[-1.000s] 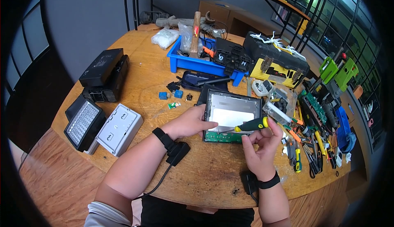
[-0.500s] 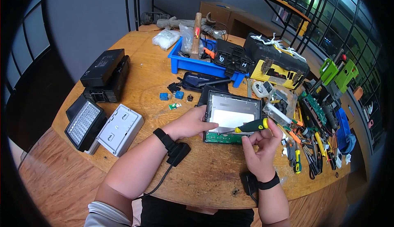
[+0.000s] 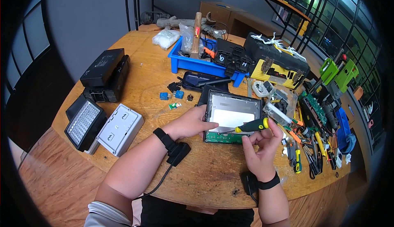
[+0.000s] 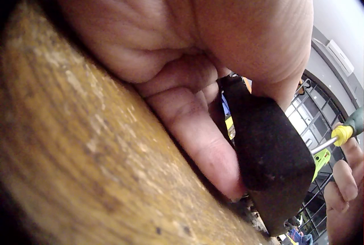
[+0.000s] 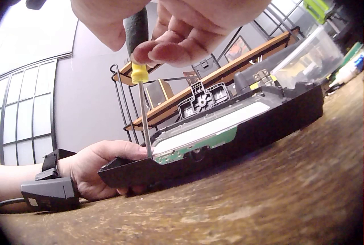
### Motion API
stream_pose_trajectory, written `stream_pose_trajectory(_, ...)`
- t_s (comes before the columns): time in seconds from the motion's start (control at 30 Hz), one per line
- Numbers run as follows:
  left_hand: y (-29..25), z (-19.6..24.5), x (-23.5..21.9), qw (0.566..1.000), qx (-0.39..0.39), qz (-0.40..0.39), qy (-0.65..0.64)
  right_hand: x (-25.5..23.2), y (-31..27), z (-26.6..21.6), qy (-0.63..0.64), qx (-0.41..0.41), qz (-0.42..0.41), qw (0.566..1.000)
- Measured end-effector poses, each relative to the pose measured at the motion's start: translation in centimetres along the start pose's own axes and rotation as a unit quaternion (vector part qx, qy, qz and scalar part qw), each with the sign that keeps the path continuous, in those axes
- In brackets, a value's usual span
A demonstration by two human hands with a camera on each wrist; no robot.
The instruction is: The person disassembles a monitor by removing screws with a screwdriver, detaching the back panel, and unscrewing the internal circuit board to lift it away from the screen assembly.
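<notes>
A black-framed electronic panel with a silver metal back lies in front of me on the wooden table. Along its near edge runs a green circuit board. My left hand grips the panel's left side, thumb over the frame and fingers curled underneath, as the left wrist view shows. In my right hand is a screwdriver with a dark green and yellow handle, pinched between thumb and fingers. Its shaft stands nearly upright in the right wrist view, the tip down at the frame's corner beside the left thumb.
Pliers, a second screwdriver and other hand tools crowd the right. Behind the panel stand a blue tray with a hammer, and a black-and-yellow toolbox. Left are an LED lamp, a white box and stacked black cases.
</notes>
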State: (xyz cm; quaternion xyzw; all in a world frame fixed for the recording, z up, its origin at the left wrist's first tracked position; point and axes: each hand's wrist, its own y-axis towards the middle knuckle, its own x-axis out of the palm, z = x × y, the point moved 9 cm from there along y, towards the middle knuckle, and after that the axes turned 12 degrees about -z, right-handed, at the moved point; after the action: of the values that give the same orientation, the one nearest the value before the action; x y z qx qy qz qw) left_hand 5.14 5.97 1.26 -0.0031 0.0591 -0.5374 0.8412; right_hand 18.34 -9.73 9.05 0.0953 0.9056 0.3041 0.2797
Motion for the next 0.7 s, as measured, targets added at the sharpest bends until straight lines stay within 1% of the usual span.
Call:
stream_pose_trajectory(0.17,0.21,-0.66,-0.11,1.000,-0.014,-0.003,-0.003,0.02,0.00,-0.03,-0.002,0.001,0.000,1.000)
stream_pose_trajectory(0.27,0.02,-0.15,-0.02,1.000,-0.012,-0.002,-0.003,0.03,0.02,-0.05,0.004,0.000,0.001,1.000)
stream_pose_trajectory(0.43,0.13,-0.38,-0.06,1.000,-0.007,-0.001,-0.001,0.04,0.01,-0.21,-0.010,-0.002,-0.005,1.000)
stream_pose_trajectory(0.7,0.13,-0.40,-0.06,1.000,-0.008,-0.002,0.001,0.02,-0.01,-0.02,0.001,0.003,-0.002,1.000)
